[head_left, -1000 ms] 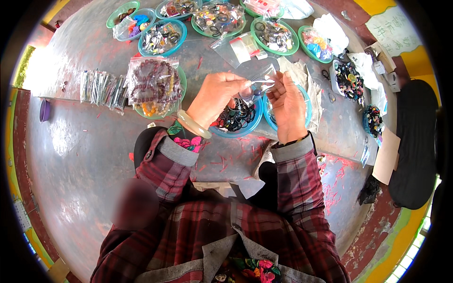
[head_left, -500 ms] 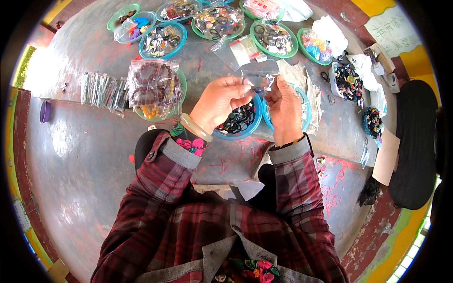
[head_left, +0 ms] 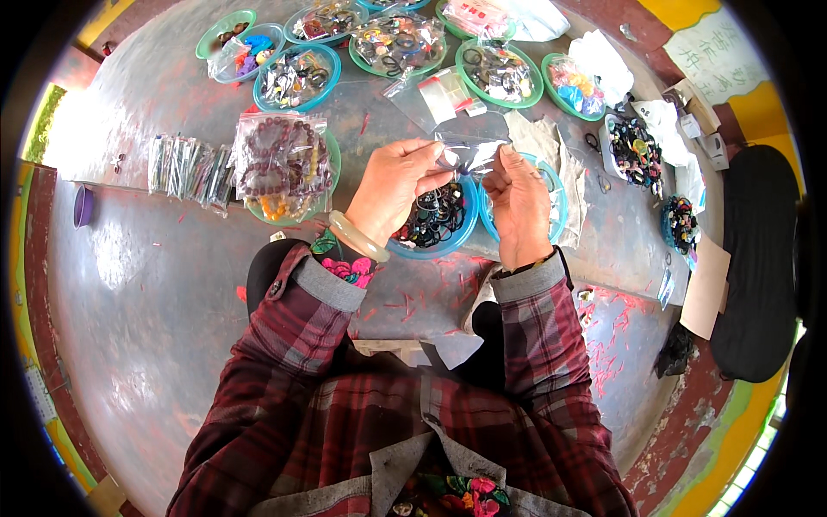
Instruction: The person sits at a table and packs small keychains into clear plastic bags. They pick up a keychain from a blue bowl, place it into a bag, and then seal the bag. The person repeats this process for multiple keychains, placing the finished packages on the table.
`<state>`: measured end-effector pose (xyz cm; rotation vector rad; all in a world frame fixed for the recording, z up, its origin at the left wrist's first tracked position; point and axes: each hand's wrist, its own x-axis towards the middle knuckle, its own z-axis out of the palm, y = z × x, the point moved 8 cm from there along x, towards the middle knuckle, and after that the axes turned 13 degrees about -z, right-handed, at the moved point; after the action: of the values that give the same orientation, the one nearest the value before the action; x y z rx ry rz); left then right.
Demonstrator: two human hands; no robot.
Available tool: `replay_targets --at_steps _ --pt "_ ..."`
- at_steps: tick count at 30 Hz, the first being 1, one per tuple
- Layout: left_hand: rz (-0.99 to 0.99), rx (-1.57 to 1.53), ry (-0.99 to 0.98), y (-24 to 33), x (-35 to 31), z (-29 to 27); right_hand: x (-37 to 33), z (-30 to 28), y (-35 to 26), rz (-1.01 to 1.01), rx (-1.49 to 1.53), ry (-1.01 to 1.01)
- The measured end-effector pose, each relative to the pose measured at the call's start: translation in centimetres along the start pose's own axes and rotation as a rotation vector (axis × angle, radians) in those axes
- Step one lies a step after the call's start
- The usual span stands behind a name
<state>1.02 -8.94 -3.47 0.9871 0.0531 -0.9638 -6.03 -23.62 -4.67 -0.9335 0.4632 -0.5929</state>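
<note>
From the head view I see my left hand [head_left: 398,185] and my right hand [head_left: 519,202] raised together over the grey surface [head_left: 164,284], both pinching one small clear plastic bag [head_left: 469,155] between them. The left grip is closed on the bag's left edge with thumb and fingertips, and the right grip is clamped on its right edge, so the bag hangs stretched between the two hands. It sits just above a blue bowl of dark hair ties [head_left: 435,220], which lies directly under my left palm; a second blue bowl [head_left: 551,185] is mostly hidden behind my right hand. I cannot tell whether anything is inside the bag. On my left wrist I see a pale bangle [head_left: 357,235]. Left of the hands, a green bowl carries a clear packet of brown beads [head_left: 280,159], and beside that lies a row of slim clear packets [head_left: 185,172]. Further back, green and blue bowls of mixed trinkets [head_left: 396,39] stand in an arc, with loose clear bags [head_left: 435,95] lying between them and my hands.
</note>
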Motion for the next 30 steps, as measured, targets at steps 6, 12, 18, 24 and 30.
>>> replay_targets --at_steps 6,12,18,24,30 --pt "0.013 0.020 -0.004 0.1 -0.2 0.3 -0.7 0.5 -1.2 -0.060 -0.019 0.005" --pt "0.004 0.030 -0.035 0.2 -0.3 0.3 -0.1 0.1 -2.1 0.000 -0.198 -0.151" --pt "0.004 0.166 -0.054 0.2 -0.6 1.2 0.9 -3.2 -6.3 -0.063 -0.464 -0.240" --pt "0.034 0.207 -0.015 1.0 -0.7 0.6 1.6 -9.6 -8.8 -0.091 -0.699 -0.105" --pt "0.008 0.236 -0.040 0.8 -0.5 0.7 2.8 -14.7 -5.6 0.075 -0.808 -0.088"
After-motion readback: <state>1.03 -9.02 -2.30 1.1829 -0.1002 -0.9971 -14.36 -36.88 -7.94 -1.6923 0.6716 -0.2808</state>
